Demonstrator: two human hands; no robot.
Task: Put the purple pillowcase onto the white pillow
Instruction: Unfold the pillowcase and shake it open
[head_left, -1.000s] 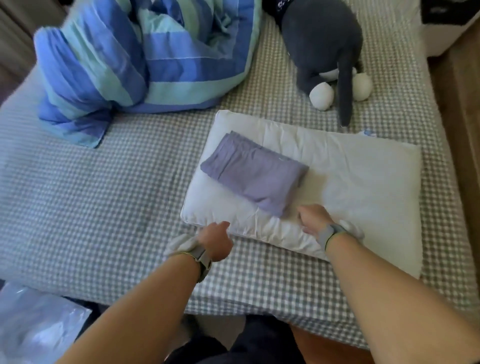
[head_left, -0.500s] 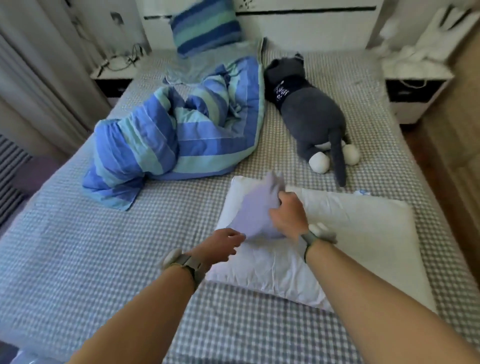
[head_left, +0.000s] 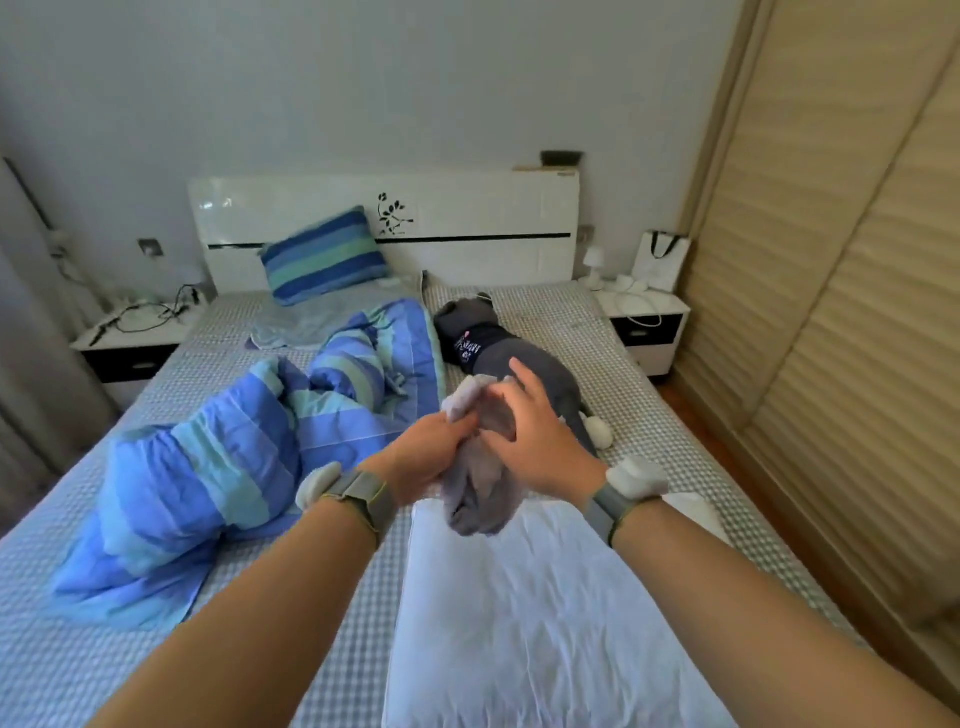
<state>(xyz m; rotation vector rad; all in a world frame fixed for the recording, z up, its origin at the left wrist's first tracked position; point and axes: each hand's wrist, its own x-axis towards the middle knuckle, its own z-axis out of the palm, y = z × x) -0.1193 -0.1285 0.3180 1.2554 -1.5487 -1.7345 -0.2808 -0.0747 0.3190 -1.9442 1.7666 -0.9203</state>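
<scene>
The purple pillowcase (head_left: 480, 491) hangs bunched in the air above the far end of the white pillow (head_left: 535, 623), which lies flat on the checked bed. My left hand (head_left: 428, 457) grips the cloth's left side. My right hand (head_left: 540, 441) holds its right side, thumb on the fabric and fingers partly spread. The lower end of the cloth dangles just over the pillow's far edge.
A crumpled blue striped duvet (head_left: 234, 457) lies to the left. A grey plush cat (head_left: 519, 364) lies beyond my hands. A striped pillow (head_left: 324, 254) leans on the white headboard (head_left: 467, 228). Nightstands flank the bed, and a wardrobe (head_left: 841, 312) fills the right side.
Both hands took the folded pillowcase off the pillow and raised it. My view tilted up from the bed toward the headboard.
</scene>
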